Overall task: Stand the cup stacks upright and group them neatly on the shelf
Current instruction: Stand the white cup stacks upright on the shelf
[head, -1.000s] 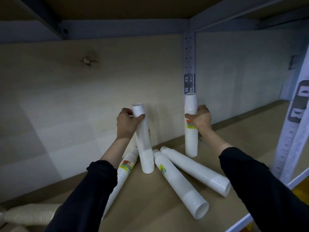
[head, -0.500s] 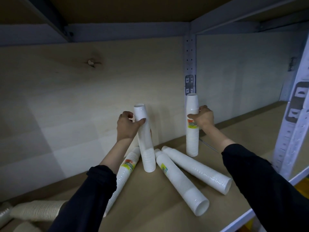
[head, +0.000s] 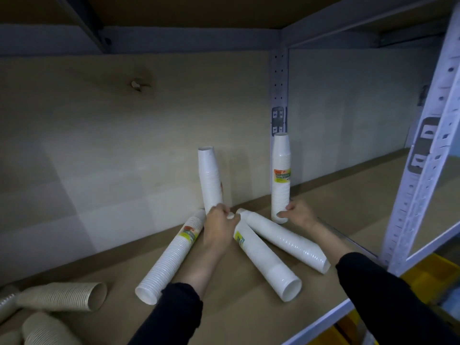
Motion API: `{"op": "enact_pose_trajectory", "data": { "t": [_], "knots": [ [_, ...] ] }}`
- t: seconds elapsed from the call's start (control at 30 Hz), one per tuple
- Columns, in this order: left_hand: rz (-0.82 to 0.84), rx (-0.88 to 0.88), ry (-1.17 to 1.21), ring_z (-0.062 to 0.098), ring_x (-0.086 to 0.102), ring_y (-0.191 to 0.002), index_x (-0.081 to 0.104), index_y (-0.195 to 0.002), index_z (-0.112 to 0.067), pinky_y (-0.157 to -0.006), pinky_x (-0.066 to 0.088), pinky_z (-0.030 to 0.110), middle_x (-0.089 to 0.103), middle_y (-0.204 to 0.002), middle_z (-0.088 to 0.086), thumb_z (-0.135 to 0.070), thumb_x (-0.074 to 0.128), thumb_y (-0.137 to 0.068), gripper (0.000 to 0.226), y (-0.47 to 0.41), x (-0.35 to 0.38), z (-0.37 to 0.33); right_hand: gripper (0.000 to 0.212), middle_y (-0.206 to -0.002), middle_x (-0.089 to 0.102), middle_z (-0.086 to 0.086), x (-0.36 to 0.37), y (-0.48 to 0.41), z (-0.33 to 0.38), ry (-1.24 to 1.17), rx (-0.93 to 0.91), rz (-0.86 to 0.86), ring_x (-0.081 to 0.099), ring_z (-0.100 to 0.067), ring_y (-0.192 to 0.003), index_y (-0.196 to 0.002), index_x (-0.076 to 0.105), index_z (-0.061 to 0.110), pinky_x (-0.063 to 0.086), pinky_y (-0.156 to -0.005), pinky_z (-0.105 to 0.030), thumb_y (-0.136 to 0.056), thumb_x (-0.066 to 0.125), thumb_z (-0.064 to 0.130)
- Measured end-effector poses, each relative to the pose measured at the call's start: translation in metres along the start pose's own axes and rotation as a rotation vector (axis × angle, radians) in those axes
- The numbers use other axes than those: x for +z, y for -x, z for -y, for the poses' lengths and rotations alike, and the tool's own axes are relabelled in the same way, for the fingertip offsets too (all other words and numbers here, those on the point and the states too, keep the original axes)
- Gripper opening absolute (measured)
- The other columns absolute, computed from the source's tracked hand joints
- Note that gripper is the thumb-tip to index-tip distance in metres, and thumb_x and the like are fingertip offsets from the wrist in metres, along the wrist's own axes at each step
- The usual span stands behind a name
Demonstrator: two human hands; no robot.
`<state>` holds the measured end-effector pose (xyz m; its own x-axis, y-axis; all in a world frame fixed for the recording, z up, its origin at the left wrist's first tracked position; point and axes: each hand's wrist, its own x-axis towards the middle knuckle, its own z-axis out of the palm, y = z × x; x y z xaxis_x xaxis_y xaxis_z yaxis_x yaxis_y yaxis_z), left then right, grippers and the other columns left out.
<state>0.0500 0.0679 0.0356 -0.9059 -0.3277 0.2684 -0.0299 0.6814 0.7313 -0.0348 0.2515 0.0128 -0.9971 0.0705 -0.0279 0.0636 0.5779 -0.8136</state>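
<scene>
Two white cup stacks stand upright at the back of the shelf board (head: 249, 314). The left upright stack (head: 210, 180) tilts slightly against the back panel; the right upright stack (head: 281, 180) carries an orange-green label. Three more white stacks lie flat in a fan: a left lying stack (head: 171, 255), a middle lying stack (head: 263, 260) and a right lying stack (head: 286, 241). My left hand (head: 219, 227) is closed around the narrow far end of the middle lying stack, just below the left upright stack. My right hand (head: 298, 215) grips the base of the right upright stack.
Several beige ribbed cup stacks (head: 62, 296) lie at the lower left of the shelf. A perforated metal upright (head: 420, 170) stands at the right front, another post (head: 279, 95) at the back. Yellow bins (head: 423, 275) sit below the shelf's front edge.
Both hands slid down from the tops of the upright stacks. The left hand let go of its upright stack and closed on the middle lying stack; the right now holds its stack's base.
</scene>
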Motion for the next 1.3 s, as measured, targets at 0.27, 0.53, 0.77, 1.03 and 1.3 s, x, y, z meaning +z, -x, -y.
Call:
{"op": "enact_pose_trajectory", "data": {
  "t": [0.27, 0.53, 0.77, 1.03, 1.3],
  "knots": [
    [0.233, -0.241, -0.076, 0.027, 0.055, -0.116, 0.053, -0.117, 0.005, -0.095, 0.043, 0.031, 0.059, -0.124, 0.019, -0.035, 0.046, -0.095, 0.046, 0.012, 0.051, 0.022, 0.065, -0.132, 0.050, -0.015, 0.033, 0.005, -0.016, 0.253, -0.016, 0.191, 0.050, -0.027, -0.119, -0.127, 0.045, -0.001, 0.038, -0.082, -0.026, -0.076, 0.073, 0.028],
    [0.307, -0.497, 0.308, 0.032, 0.059, -0.108, 0.047, -0.124, 0.010, -0.089, 0.054, 0.040, 0.058, -0.123, 0.023, -0.034, 0.059, -0.088, 0.058, 0.002, 0.070, 0.022, 0.060, -0.125, 0.054, -0.015, 0.039, 0.005, -0.015, 0.308, -0.020, 0.114, 0.054, -0.026, -0.113, -0.120, 0.051, -0.001, 0.036, -0.063, -0.019, -0.072, 0.074, 0.027],
    [0.322, -0.524, 0.461, 0.029, 0.059, -0.093, 0.051, -0.120, 0.005, -0.064, 0.056, 0.036, 0.057, -0.106, 0.016, -0.023, 0.068, -0.081, 0.051, 0.013, 0.060, 0.010, 0.053, -0.109, 0.064, -0.013, 0.022, 0.029, -0.016, 0.231, 0.006, 0.039, 0.058, -0.021, -0.091, -0.116, 0.060, -0.003, 0.034, -0.050, -0.017, -0.072, 0.073, 0.024],
    [0.117, -0.171, 0.262, 0.029, 0.061, -0.106, 0.059, -0.112, 0.000, -0.077, 0.044, 0.028, 0.065, -0.113, 0.014, -0.033, 0.070, -0.077, 0.050, 0.025, 0.031, -0.025, 0.048, -0.112, 0.068, -0.015, -0.012, 0.061, 0.000, -0.120, -0.107, -0.244, 0.064, -0.025, -0.096, -0.113, 0.060, 0.001, 0.040, -0.072, -0.019, -0.071, 0.077, 0.016],
    [-0.019, 0.113, 0.241, 0.029, 0.057, -0.112, 0.043, -0.125, -0.004, -0.092, 0.048, 0.038, 0.052, -0.126, 0.014, -0.025, 0.072, -0.076, 0.061, 0.034, 0.018, -0.045, 0.056, -0.113, 0.062, -0.021, -0.022, 0.068, 0.006, -0.270, -0.191, -0.483, 0.060, -0.032, -0.103, -0.112, 0.052, -0.003, 0.044, -0.077, -0.028, -0.066, 0.080, 0.014]
  ]
}}
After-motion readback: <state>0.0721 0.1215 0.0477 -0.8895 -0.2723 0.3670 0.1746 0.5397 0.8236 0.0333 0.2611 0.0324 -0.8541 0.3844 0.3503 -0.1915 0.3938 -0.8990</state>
